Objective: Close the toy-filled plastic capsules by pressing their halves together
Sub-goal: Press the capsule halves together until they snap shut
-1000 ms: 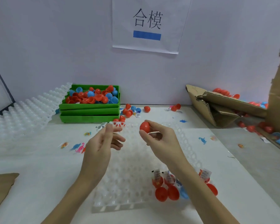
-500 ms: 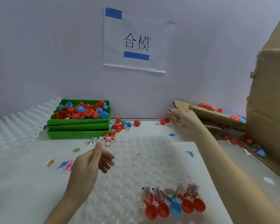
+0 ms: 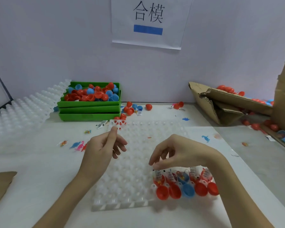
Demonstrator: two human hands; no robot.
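A row of several open capsules (image 3: 187, 183), red and one blue, sits in the front right corner of the clear dimpled tray (image 3: 122, 181). Each lower half holds a wrapped toy packet, and its lid hangs open toward me. My right hand (image 3: 176, 153) hovers over the row's left end. Its curled fingertips touch the top of the leftmost red capsule's packet (image 3: 158, 174). My left hand (image 3: 104, 145) hangs above the tray's left side, fingers loosely curled, holding nothing.
Stacked green bins (image 3: 89, 111) of loose capsule halves stand at the back left, beside piled clear trays (image 3: 15, 116). A torn cardboard box (image 3: 229, 104) with closed capsules lies at the back right. Small toys (image 3: 78, 145) and stray capsules (image 3: 148, 106) dot the table.
My right hand held a closed red capsule, carried it to the cardboard box at the back right, and has come back empty to the row of open capsules. The left hand stayed put.
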